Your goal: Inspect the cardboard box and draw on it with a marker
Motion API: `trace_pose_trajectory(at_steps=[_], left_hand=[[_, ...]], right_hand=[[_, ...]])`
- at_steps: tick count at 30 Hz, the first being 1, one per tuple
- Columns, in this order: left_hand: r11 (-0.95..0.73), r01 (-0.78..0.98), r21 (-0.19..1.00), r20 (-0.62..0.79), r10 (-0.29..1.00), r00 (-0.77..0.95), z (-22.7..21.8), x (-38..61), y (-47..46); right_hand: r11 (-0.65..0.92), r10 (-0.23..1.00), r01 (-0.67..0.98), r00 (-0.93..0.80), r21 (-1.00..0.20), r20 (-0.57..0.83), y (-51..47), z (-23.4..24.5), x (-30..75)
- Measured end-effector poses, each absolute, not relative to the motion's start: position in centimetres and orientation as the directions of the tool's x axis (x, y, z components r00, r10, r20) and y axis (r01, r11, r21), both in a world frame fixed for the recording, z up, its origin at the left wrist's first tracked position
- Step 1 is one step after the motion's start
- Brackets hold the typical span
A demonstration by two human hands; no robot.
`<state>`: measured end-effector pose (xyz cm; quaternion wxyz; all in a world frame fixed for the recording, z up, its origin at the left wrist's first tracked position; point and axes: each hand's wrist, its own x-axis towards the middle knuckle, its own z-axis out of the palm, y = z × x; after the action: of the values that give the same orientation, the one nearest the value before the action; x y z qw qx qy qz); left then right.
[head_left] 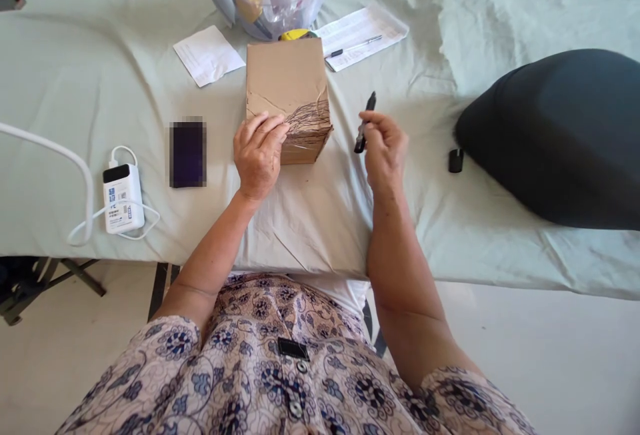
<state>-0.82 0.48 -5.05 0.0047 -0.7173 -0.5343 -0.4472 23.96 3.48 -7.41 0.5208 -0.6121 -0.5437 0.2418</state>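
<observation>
A brown cardboard box [286, 81] stands on the pale green cloth-covered table [90, 88], with dark pen scribbles over its near right corner. My left hand [259, 153] rests on the box's near edge, fingers laid flat and slightly apart on the top. To the right of the box my right hand [384, 148] is raised a little above the cloth, its fingers pinched round a black marker [365, 123] that points up and away. A small black cap [455, 161] lies on the cloth further right.
A clear plastic bowl [280, 1] of items stands behind the box, with papers [209, 55] and a pen [353, 46] beside it. A dark phone [187, 153] and a white power bank [121, 197] with cable lie left. A dark cushion [560, 135] fills the right.
</observation>
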Motion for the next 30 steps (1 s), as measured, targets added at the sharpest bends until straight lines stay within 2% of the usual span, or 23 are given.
trace_pose_trajectory(at_steps=[3,7,16,22,27,30], left_hand=[[-0.42,0.765,0.489,0.628,0.778,0.025,-5.0,-0.8,0.5],[-0.407,0.782,0.472,0.64,0.768,0.014,-4.9,-0.6,0.4],[-0.396,0.852,0.343,0.728,0.685,0.025,-4.7,-0.2,0.0],[-0.388,0.851,0.354,0.744,0.668,-0.005,-4.6,0.0,-0.1],[-0.391,0.846,0.363,0.739,0.673,-0.006,-4.6,0.0,-0.1],[-0.402,0.838,0.369,0.739,0.673,-0.003,-4.6,0.0,0.0]], right_hand=[[0.361,0.862,0.248,0.279,-0.899,0.423,3.0,-6.3,23.2],[0.574,0.694,0.349,0.274,-0.741,0.666,1.0,-5.3,21.4],[0.606,0.665,0.466,0.149,-0.645,0.732,-2.1,-5.2,19.2],[0.638,0.615,0.529,0.087,-0.56,0.783,-2.0,-4.5,18.7],[0.695,0.634,0.459,-0.029,-0.553,0.773,-2.3,-4.2,18.7],[0.603,0.681,0.538,0.038,-0.589,0.731,-2.0,-4.1,19.3]])
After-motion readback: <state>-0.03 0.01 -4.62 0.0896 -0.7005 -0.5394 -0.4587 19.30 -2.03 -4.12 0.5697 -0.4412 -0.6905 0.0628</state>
